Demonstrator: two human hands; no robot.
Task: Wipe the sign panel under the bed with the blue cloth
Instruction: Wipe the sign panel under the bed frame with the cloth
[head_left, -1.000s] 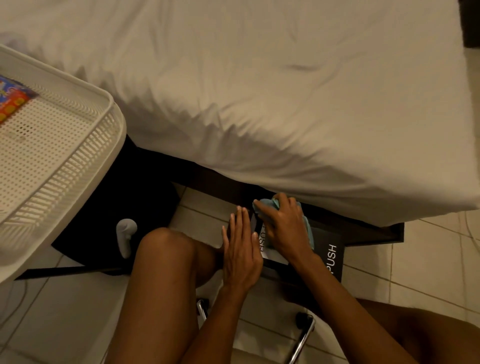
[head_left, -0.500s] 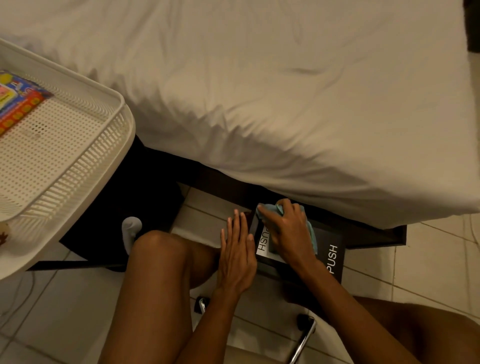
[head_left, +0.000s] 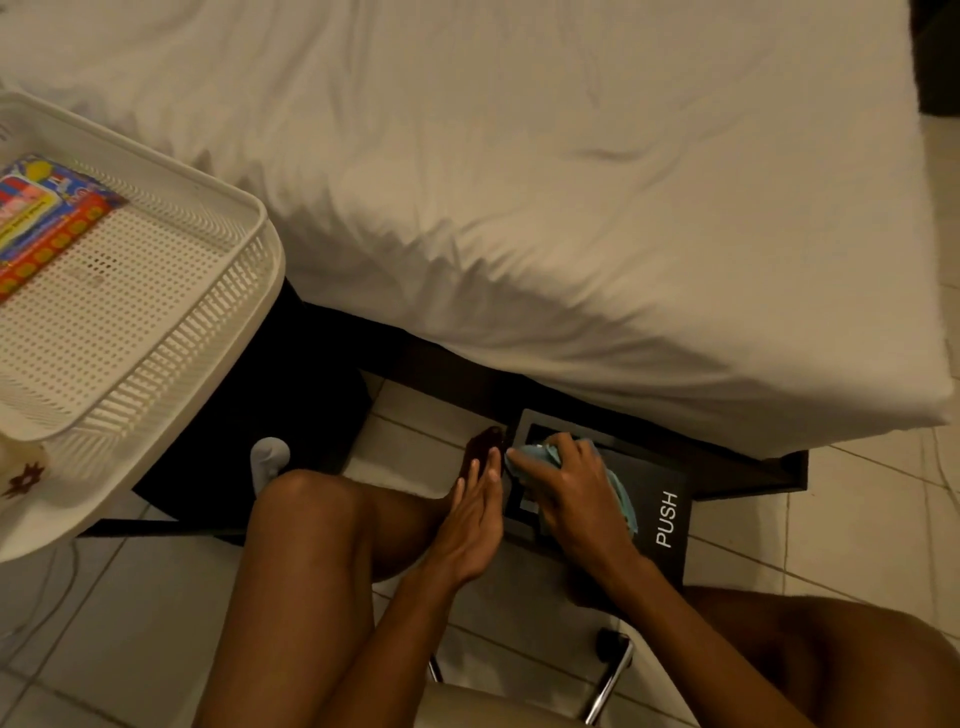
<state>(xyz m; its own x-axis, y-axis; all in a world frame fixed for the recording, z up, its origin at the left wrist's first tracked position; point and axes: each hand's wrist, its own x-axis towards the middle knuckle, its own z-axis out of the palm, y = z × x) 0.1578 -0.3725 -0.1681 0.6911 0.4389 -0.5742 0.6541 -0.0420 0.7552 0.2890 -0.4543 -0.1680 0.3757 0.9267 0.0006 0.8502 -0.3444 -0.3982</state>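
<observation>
Now right hand (head_left: 574, 496), fingers clenching blue cloth (head_left: 621, 496), has slid off the sign panel (head_left: 670, 519)'s inner label; left hand (head_left: 475, 525) stays flat-open alongside. Wiping continues.

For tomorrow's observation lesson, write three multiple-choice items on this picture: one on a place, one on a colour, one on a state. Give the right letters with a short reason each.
1. Where does the sign panel lie?
A. On the floor, partly under the bed's edge
B. In the white basket
C. On top of the bed

2. What colour is the word PUSH on the panel?
A. Red
B. White
C. Yellow

3. What is the right hand doing?
A. Resting empty on a knee
B. Lifting the bed sheet
C. Pressing the blue cloth on the panel

Answers: 1 A, the panel sits on the tiles below the bed. 2 B, the letters are white on black. 3 C, the cloth shows under the fingers, on the panel.
</observation>
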